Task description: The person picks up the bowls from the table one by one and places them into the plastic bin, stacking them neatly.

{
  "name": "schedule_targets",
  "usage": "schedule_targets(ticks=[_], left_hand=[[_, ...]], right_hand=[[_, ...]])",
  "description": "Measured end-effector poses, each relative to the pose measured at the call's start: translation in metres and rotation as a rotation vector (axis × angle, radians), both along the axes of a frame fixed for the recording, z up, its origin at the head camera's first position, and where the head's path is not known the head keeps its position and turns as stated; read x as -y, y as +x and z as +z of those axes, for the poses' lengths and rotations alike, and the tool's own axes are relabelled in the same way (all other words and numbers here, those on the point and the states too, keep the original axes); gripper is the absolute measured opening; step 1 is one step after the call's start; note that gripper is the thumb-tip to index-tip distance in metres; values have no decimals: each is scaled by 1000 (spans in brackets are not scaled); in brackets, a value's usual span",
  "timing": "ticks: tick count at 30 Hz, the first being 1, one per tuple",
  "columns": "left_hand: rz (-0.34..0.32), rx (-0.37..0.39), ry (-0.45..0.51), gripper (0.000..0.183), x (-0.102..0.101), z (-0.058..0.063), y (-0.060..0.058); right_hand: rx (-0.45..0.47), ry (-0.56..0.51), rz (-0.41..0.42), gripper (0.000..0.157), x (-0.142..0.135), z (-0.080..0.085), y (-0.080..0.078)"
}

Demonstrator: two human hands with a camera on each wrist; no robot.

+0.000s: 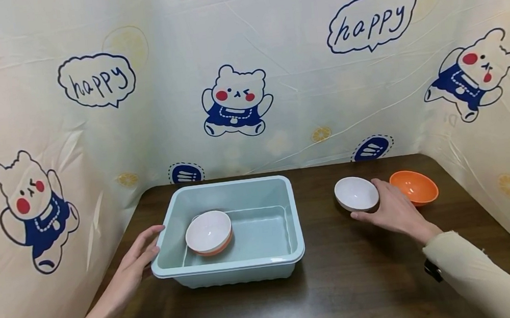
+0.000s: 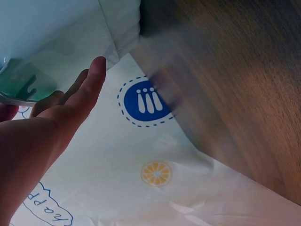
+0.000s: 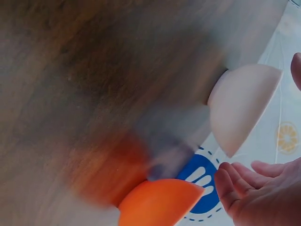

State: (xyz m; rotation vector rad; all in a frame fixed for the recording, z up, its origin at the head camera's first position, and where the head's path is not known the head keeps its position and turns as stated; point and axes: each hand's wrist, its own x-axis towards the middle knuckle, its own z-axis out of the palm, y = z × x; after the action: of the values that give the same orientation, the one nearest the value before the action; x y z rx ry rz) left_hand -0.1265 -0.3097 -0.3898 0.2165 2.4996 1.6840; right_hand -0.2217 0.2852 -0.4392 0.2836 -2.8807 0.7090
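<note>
My left hand (image 1: 136,256) touches the left side of a pale blue plastic basin (image 1: 228,265), its fingers fairly straight along the outer wall. The left wrist view shows this hand (image 2: 70,101) against the basin from the side. Inside the basin, a white bowl (image 1: 208,230) sits stacked in an orange bowl (image 1: 219,249). On the right, my right hand (image 1: 395,209) is spread beside another white bowl (image 1: 356,193), thumb at its near side. In the right wrist view, a gap shows between the fingers (image 3: 228,188) and that white bowl (image 3: 244,103).
An orange bowl (image 1: 415,187) stands on the brown wooden table (image 1: 341,284), just right of my right hand. A printed cloth (image 1: 295,99) with bears and lettering hangs behind the table and along both sides.
</note>
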Motion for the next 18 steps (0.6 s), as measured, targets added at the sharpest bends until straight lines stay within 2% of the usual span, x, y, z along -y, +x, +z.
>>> schedule_targets(ticks=[7, 13, 18], left_hand=[[-2, -4, 4, 50, -1, -1, 0], [-17, -22, 35, 50, -2, -1, 0], [-16, -26, 26, 51, -1, 0, -1]], right_hand=[[-23, -5, 2, 114, -2, -7, -8], [41, -1, -16, 121, -3, -7, -13], [92, -8, -21, 122, -2, -4, -16]])
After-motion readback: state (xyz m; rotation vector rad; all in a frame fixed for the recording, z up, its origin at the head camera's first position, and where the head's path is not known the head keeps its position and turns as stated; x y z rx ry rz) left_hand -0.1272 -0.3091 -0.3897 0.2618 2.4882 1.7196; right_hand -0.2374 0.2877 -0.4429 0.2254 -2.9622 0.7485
